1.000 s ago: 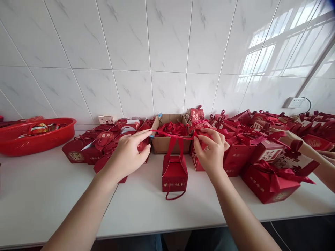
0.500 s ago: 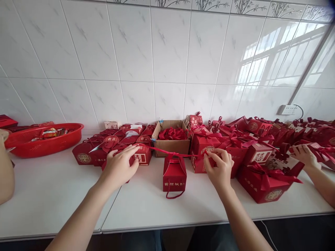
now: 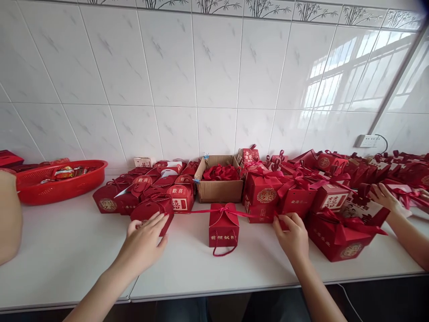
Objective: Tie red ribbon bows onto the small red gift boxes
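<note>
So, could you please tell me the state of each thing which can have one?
Small front box: upright, flaps closed.
Ribbon: gathered at its top, stretched sideways.
Cord handle: hanging in front.
Cardboard box: open, holding red ribbon pile.
Red basket: open, partly filled.
Left hand: fingers extended; grip unclear.
Right hand: pinching ribbon.

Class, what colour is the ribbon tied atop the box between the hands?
The ribbon is red; the head view shows it best.
</note>
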Available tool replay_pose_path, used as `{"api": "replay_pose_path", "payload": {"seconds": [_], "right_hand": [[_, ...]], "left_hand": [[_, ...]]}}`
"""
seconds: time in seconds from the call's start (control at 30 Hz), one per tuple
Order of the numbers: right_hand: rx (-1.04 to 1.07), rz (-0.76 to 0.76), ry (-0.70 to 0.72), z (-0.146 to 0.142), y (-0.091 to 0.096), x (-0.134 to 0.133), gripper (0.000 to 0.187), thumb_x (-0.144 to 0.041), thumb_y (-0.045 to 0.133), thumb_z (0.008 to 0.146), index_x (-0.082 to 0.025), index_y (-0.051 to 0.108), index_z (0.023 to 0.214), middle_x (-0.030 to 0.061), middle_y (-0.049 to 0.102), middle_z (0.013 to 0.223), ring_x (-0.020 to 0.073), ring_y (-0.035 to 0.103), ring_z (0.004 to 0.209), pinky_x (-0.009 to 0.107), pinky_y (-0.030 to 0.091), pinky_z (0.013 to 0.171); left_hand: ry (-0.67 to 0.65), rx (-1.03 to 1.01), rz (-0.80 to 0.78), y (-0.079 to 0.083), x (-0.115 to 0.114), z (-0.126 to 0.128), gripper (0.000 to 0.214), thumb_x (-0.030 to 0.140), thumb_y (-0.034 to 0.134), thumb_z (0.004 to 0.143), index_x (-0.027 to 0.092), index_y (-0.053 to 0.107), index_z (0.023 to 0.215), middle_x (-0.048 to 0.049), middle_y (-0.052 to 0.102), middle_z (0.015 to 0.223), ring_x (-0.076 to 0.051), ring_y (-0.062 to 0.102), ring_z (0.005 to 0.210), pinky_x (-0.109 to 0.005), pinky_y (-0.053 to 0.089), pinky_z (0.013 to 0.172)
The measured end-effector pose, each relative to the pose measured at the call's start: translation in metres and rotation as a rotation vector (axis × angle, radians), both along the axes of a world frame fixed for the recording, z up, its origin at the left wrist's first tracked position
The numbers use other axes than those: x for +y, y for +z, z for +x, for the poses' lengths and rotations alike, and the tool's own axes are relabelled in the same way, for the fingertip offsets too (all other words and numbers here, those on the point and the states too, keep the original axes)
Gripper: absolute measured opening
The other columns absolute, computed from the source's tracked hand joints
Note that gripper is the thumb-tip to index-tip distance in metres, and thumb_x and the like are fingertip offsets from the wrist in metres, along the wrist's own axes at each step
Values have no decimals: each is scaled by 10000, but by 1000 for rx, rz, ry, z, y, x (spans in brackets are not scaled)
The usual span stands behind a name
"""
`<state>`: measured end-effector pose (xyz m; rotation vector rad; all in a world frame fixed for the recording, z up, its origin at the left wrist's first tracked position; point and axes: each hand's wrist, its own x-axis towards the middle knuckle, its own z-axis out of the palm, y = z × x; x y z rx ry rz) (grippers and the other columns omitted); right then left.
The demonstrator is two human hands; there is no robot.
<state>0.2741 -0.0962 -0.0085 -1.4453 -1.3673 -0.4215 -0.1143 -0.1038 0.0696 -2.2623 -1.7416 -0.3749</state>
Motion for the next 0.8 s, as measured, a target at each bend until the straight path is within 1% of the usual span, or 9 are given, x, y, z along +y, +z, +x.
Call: {"api": "replay_pose_path", "payload": {"seconds": [0.13, 0.27, 0.37, 0.47, 0.6, 0.67, 0.7, 0.77, 0.8], "right_hand": [[43, -122, 19, 2, -7, -2, 323, -410, 498, 871, -158, 672, 770, 72, 592, 738, 199, 560, 677, 312, 438, 617], [62, -186, 20, 4, -11, -3, 388, -470, 466, 880, -161, 664, 755, 67, 592, 709, 187, 558, 634, 296, 420, 586], [69, -209, 5, 6, -12, -5, 417, -502, 460, 873, -164, 660, 732, 64, 594, 698, 186, 554, 618, 291, 405, 569], [70, -225, 4, 8, -13, -6, 427, -514, 457, 867, -166, 651, 712, 61, 591, 684, 182, 546, 604, 286, 391, 554], [101, -263, 24, 11, -12, -7, 401, -503, 467, 862, -175, 626, 694, 52, 589, 669, 167, 524, 547, 288, 377, 538], [128, -295, 49, 11, -8, -11, 390, -507, 480, 857, -181, 611, 690, 50, 593, 657, 170, 520, 538, 293, 380, 547], [162, -314, 52, 11, -5, -13, 388, -518, 487, 853, -185, 606, 693, 49, 595, 644, 175, 522, 539, 295, 383, 549], [263, -325, 37, 9, 3, -20, 381, -541, 506, 841, -193, 595, 713, 47, 599, 627, 185, 538, 553, 290, 391, 547], [312, -307, 25, 6, 7, -24, 374, -545, 513, 839, -197, 585, 725, 44, 597, 622, 185, 542, 558, 285, 393, 544]], "left_hand": [[-9, 25, 60, -10, -5, 0, 507, 258, 356, 808, 93, 606, 1217, -199, 546, 1310, -374, 518, 1215, -586, 359, 938], [3, 92, 53, -17, -5, -1, 498, 252, 348, 829, 77, 596, 1224, -187, 553, 1312, -368, 438, 1288, -605, 291, 983], [24, 128, 38, -20, -4, -2, 500, 323, 342, 873, 76, 588, 1232, -176, 559, 1311, -354, 366, 1341, -605, 240, 1020], [31, 128, 27, -23, -3, -2, 516, 415, 356, 894, 87, 614, 1199, -174, 579, 1293, -359, 318, 1365, -598, 219, 1035], [-10, 98, 37, -28, -4, -1, 454, 415, 400, 889, 126, 653, 1131, -162, 631, 1231, -383, 341, 1346, -621, 197, 1026], [-41, 86, 55, -29, -6, -2, 385, 409, 421, 885, 171, 682, 1039, -143, 662, 1187, -393, 365, 1326, -636, 191, 1013], [-60, 81, 67, -28, -7, -1, 344, 409, 432, 881, 196, 692, 955, -127, 675, 1167, -397, 376, 1316, -641, 190, 1007], [-97, 59, 115, -25, -10, 2, 290, 396, 453, 873, 222, 664, 777, -97, 685, 1137, -397, 393, 1297, -641, 182, 1003], [-113, 35, 151, -22, -12, 5, 276, 379, 463, 868, 222, 633, 718, -86, 683, 1124, -393, 406, 1283, -635, 183, 1004]]}}
